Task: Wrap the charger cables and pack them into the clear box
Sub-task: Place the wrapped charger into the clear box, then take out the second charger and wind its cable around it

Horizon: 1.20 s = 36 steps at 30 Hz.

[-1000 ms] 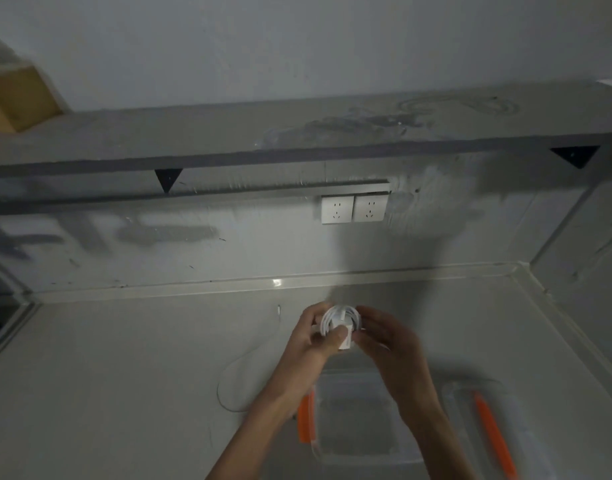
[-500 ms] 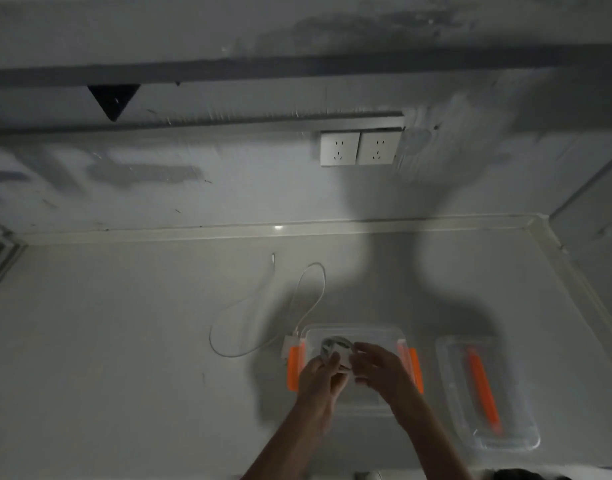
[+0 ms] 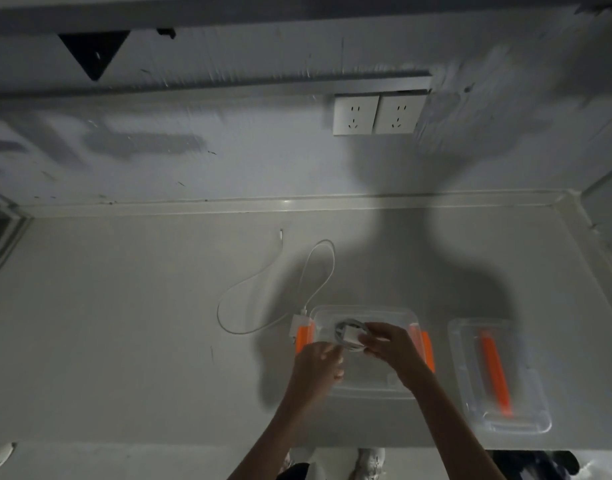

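Observation:
A clear box (image 3: 366, 311) with orange side latches stands on the grey counter near its front edge. Over its open top my right hand (image 3: 389, 344) pinches a coiled white charger with its cable wrapped round it (image 3: 349, 336). My left hand (image 3: 320, 367) hovers at the box's front left corner, fingers loosely curled, apart from the coil by a small gap. A second white charger (image 3: 299, 323) lies just left of the box, its loose cable (image 3: 273, 282) looping across the counter toward the back.
The box's clear lid (image 3: 498, 375) with an orange handle lies to the right. A double wall socket (image 3: 377, 114) is on the back wall above a raised counter lip. The counter's front edge runs just below the box; shoes show beneath.
Both hands brought the wrapped charger down from mid-air to just over the open box. My left hand has come off the coil; the right still holds it. The view tilted downward.

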Each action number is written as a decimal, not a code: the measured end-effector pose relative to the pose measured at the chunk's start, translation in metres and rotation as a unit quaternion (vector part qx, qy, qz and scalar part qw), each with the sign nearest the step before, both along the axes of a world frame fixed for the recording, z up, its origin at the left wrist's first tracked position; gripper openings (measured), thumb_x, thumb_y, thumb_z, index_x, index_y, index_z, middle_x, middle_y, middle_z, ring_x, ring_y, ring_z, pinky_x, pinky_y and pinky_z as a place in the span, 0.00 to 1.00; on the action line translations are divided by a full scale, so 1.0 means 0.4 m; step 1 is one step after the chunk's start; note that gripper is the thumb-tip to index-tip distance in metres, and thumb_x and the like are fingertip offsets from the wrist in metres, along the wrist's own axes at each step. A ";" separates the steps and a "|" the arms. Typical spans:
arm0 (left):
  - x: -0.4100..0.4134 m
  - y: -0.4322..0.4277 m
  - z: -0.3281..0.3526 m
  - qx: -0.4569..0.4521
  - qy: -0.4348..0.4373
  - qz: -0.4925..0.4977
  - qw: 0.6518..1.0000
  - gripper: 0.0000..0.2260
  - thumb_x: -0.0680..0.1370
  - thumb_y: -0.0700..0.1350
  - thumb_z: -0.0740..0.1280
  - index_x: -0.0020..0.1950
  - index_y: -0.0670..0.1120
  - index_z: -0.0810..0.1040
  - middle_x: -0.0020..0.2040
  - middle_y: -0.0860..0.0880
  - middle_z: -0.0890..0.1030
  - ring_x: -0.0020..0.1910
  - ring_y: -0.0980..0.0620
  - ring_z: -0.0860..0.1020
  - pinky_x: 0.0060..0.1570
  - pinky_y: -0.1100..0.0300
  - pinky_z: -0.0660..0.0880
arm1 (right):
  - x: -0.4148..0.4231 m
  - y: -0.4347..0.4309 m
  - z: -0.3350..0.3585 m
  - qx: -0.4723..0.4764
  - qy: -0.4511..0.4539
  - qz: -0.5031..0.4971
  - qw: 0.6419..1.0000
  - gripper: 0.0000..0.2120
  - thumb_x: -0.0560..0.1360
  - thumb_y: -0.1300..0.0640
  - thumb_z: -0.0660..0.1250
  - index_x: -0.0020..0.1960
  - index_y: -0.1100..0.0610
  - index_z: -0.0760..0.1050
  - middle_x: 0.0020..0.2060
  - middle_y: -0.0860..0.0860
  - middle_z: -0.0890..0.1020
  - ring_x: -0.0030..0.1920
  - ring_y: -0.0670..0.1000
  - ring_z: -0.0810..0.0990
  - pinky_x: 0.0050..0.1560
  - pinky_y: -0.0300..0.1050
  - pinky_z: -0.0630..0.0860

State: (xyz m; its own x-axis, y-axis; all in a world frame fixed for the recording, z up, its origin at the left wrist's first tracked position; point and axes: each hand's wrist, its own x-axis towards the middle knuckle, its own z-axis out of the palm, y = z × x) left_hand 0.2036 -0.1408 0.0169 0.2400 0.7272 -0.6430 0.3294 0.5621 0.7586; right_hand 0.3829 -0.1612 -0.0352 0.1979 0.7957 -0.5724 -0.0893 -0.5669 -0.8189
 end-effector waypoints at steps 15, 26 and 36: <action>-0.089 -0.029 -0.167 0.294 0.221 -0.213 0.905 0.45 0.73 0.37 0.67 0.79 0.55 0.41 0.77 0.47 0.64 0.59 0.45 0.79 0.62 0.49 0.73 | -0.089 0.077 -0.223 -0.066 -0.187 0.007 0.980 0.14 0.66 0.66 0.76 0.51 0.62 0.82 0.41 0.57 0.84 0.47 0.63 0.84 0.51 0.61 0.81; -0.103 -0.020 -0.135 0.265 0.221 -0.184 0.920 0.27 0.79 0.54 0.52 0.78 0.62 0.49 0.64 0.47 0.78 0.53 0.45 0.81 0.54 0.46 0.78 | -0.118 0.070 -0.182 -0.078 -0.221 -0.019 0.972 0.14 0.68 0.66 0.74 0.54 0.64 0.79 0.47 0.59 0.84 0.50 0.62 0.82 0.53 0.50 0.79; -0.172 0.187 -0.196 0.251 0.273 -0.157 0.915 0.11 0.80 0.43 0.59 0.61 0.44 0.74 0.56 0.43 0.79 0.57 0.43 0.77 0.55 0.51 0.75 | -0.233 0.106 0.161 0.051 -0.428 -0.009 0.902 0.12 0.80 0.61 0.60 0.56 0.53 0.80 0.53 0.49 0.84 0.46 0.46 0.82 0.41 0.32 0.69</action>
State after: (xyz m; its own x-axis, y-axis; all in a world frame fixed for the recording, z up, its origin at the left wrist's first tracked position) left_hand 0.1347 -0.0662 -0.0617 0.2305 0.9145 -0.3324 0.8213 0.0003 0.5705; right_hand 0.2898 -0.1187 0.0294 0.5464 0.8276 -0.1283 0.5919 -0.4900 -0.6400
